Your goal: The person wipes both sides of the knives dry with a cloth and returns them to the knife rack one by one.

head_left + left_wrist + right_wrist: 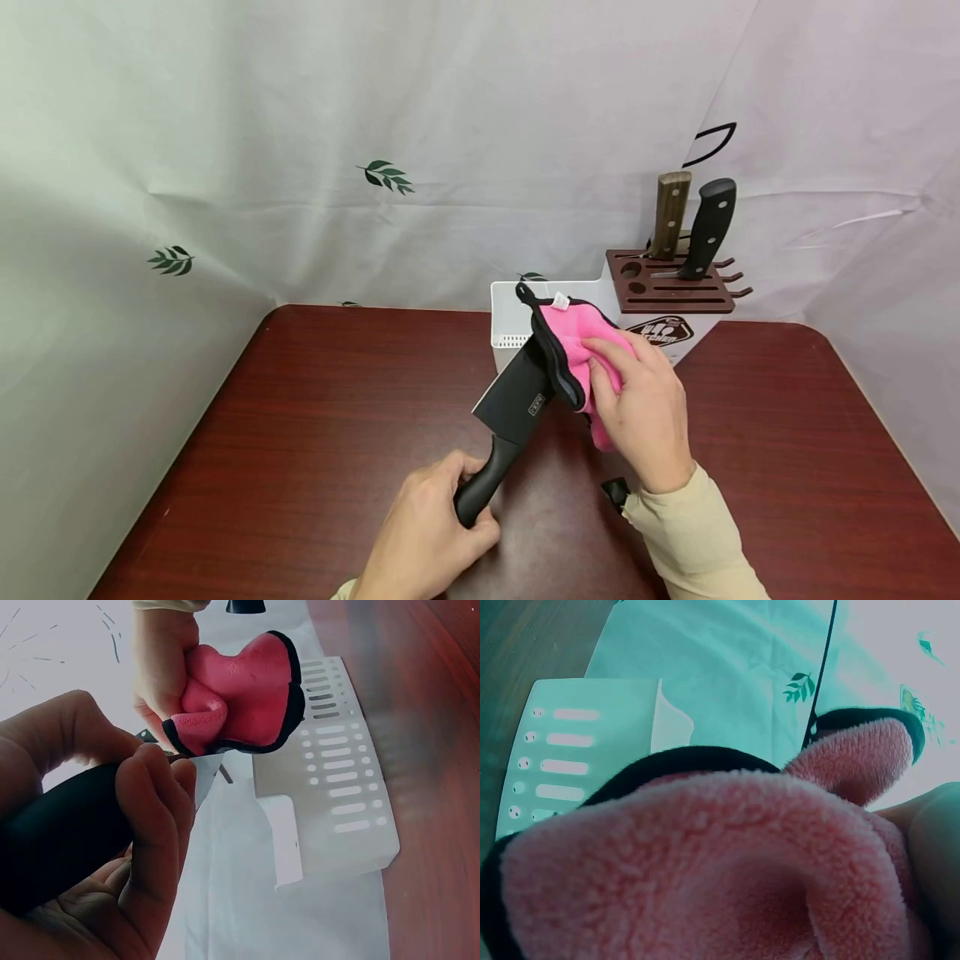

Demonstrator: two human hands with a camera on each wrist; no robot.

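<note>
My left hand grips the black handle of a cleaver, its dark blade slanting up and to the right above the table. A pink cloth with black edging is wrapped over the blade's upper end. Through the cloth, my right hand pinches the blade, thumb and fingers curled; that end of the blade is hidden. In the left wrist view the cleaver handle lies within the curled fingers, and the cloth hangs beyond. Fluffy pink cloth fills most of the right wrist view.
Behind the cloth stands a white knife holder with a brown slotted top. A wooden-handled knife and a black-handled knife stand in it. The dark red table meets a pale curtain at the back.
</note>
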